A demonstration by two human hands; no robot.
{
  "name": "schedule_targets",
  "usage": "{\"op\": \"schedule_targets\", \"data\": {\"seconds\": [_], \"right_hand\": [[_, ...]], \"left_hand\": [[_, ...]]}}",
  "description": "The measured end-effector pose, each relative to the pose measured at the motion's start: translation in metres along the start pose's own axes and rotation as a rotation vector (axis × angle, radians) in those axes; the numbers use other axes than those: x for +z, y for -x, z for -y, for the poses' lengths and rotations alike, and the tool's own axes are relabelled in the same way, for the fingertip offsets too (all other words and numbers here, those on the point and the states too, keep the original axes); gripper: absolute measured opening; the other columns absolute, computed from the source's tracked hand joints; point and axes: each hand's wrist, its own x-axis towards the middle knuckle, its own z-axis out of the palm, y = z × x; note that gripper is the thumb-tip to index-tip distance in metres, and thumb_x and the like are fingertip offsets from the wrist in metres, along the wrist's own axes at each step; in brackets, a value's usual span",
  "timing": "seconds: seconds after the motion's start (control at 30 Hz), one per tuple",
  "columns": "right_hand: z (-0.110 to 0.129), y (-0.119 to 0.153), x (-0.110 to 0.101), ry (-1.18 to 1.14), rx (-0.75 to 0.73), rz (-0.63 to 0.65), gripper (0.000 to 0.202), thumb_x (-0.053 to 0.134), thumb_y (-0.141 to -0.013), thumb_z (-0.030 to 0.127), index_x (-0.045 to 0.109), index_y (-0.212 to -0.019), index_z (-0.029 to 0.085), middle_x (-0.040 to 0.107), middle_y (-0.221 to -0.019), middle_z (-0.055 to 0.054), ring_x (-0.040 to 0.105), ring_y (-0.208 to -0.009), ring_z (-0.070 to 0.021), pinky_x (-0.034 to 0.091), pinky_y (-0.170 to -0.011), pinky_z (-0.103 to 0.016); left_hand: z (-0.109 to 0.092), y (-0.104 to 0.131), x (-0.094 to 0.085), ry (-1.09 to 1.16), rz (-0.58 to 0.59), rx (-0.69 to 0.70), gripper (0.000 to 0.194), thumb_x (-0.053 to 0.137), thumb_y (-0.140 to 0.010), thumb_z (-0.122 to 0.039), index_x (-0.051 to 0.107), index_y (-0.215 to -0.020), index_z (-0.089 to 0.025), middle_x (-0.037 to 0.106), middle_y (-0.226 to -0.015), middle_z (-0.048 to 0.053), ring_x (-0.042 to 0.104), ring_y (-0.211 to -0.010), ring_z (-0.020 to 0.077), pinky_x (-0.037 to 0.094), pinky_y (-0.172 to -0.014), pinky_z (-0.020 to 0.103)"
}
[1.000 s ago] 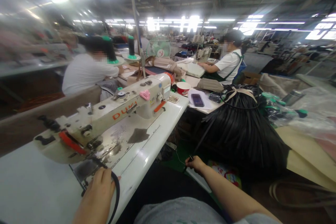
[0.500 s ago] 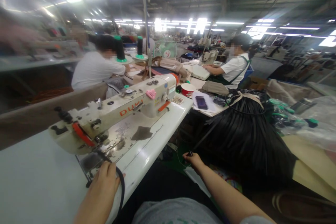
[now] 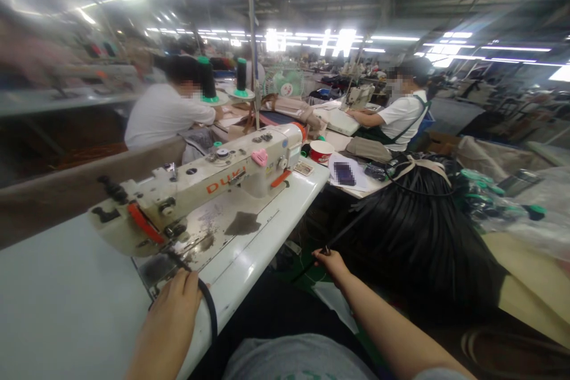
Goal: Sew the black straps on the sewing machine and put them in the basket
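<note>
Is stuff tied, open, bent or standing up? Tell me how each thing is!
Black strip, curved
Left hand, resting on that strip
Right hand, closed on a thin dark piece
Bundle of black strips, tied, hanging down
Sewing machine, upright; running or stopped unclear
Red-and-white tub, open-topped
Black thread cones, upright
White paper, lying flat
Green fan, on or off unclear

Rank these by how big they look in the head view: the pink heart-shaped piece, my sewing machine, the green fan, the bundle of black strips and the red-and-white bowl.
Largest to smallest:
1. sewing machine and bundle of black strips, too close to rank
2. green fan
3. red-and-white bowl
4. pink heart-shaped piece
</note>
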Motion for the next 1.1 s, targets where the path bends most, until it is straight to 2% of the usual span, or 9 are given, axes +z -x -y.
{"op": "schedule_targets", "data": {"seconds": [0.17, 0.27, 0.33, 0.47, 0.53, 0.63, 0.77, 0.9, 1.1], "right_hand": [[0.019, -0.006, -0.003, -0.063, -0.029, -0.028, 0.044, 0.066, -0.084, 0.059, 0.071, -0.097, 0.017, 0.059, -0.059, 0.003, 0.032, -0.038, -0.0058, 0.02, -0.039, -0.021], [0.032, -0.012, -0.004, -0.078, -0.064, -0.015, 0.053, 0.058, -0.086, 0.067, 0.071, -0.103, 0.019, 0.06, -0.062, 0.004, 0.032, -0.039, -0.0063, 0.019, -0.039, -0.021], [0.033, -0.008, 0.001, -0.056, -0.08, 0.032, 0.05, 0.066, -0.081, 0.064, 0.072, -0.097, 0.017, 0.06, -0.06, 0.003, 0.036, -0.041, -0.0072, 0.023, -0.04, -0.021], [0.022, 0.009, 0.017, 0.026, -0.085, 0.165, 0.036, 0.086, -0.061, 0.045, 0.072, -0.075, 0.014, 0.059, -0.053, 0.001, 0.044, -0.043, -0.0093, 0.029, -0.043, -0.022], [0.02, 0.014, 0.021, 0.046, -0.093, 0.169, 0.037, 0.081, -0.066, 0.048, 0.072, -0.078, 0.014, 0.06, -0.055, 0.0, 0.04, -0.041, -0.0082, 0.026, -0.041, -0.022], [0.029, 0.017, 0.018, 0.058, -0.143, 0.106, 0.047, 0.063, -0.082, 0.061, 0.072, -0.09, 0.015, 0.062, -0.06, -0.001, 0.034, -0.04, -0.0077, 0.022, -0.04, -0.023], [0.056, 0.027, 0.019, 0.116, -0.284, 0.11, 0.058, 0.059, -0.082, 0.073, 0.073, -0.089, 0.017, 0.062, -0.064, -0.002, 0.048, -0.051, -0.0137, 0.036, -0.047, -0.026], [0.081, 0.052, 0.034, 0.174, -0.439, 0.268, 0.06, 0.07, -0.073, 0.078, 0.075, -0.082, 0.019, 0.069, -0.076, -0.006, 0.062, -0.074, -0.0219, 0.05, -0.067, -0.031], [0.101, 0.086, 0.054, 0.384, -0.667, 0.707, 0.049, 0.074, -0.078, 0.067, 0.077, -0.094, 0.021, 0.072, -0.081, -0.005, 0.065, -0.075, -0.0214, 0.055, -0.074, -0.032]], "left_hand": [[0.0, 0.003, -0.013, -0.059, -0.024, 0.004, 0.036, 0.04, -0.1, -0.009, 0.069, -0.121, -0.009, 0.065, -0.128, 0.019, 0.065, -0.114, 0.0281, 0.053, -0.102, 0.041], [-0.005, 0.003, -0.017, -0.042, -0.072, -0.006, 0.037, 0.036, -0.103, -0.012, 0.068, -0.121, -0.006, 0.065, -0.128, 0.021, 0.065, -0.114, 0.0301, 0.054, -0.101, 0.043], [-0.007, 0.003, -0.017, -0.017, -0.106, -0.003, 0.037, 0.035, -0.104, -0.015, 0.067, -0.12, -0.005, 0.065, -0.127, 0.021, 0.065, -0.113, 0.0308, 0.054, -0.1, 0.043], [-0.007, 0.004, -0.016, 0.003, -0.131, -0.006, 0.036, 0.037, -0.105, -0.016, 0.066, -0.122, -0.004, 0.064, -0.127, 0.023, 0.065, -0.113, 0.0321, 0.054, -0.099, 0.044], [-0.007, 0.005, -0.016, 0.0, -0.14, -0.001, 0.036, 0.037, -0.105, -0.016, 0.066, -0.122, -0.004, 0.064, -0.128, 0.023, 0.064, -0.113, 0.0322, 0.054, -0.099, 0.044], [-0.008, 0.003, -0.017, 0.01, -0.168, -0.005, 0.032, 0.04, -0.105, -0.019, 0.066, -0.12, -0.006, 0.064, -0.127, 0.021, 0.066, -0.109, 0.031, 0.055, -0.097, 0.043], [-0.011, 0.001, -0.018, 0.013, -0.155, -0.044, 0.028, 0.044, -0.104, -0.018, 0.066, -0.119, -0.008, 0.064, -0.128, 0.021, 0.065, -0.11, 0.0312, 0.056, -0.098, 0.043], [-0.017, -0.002, -0.022, -0.017, -0.147, -0.059, 0.027, 0.046, -0.1, -0.012, 0.067, -0.118, -0.009, 0.064, -0.126, 0.02, 0.065, -0.115, 0.031, 0.056, -0.1, 0.042], [-0.02, -0.008, -0.032, 0.022, -0.044, -0.122, 0.031, 0.047, -0.097, -0.006, 0.064, -0.123, -0.009, 0.065, -0.126, 0.018, 0.065, -0.119, 0.0277, 0.054, -0.107, 0.043]]}}
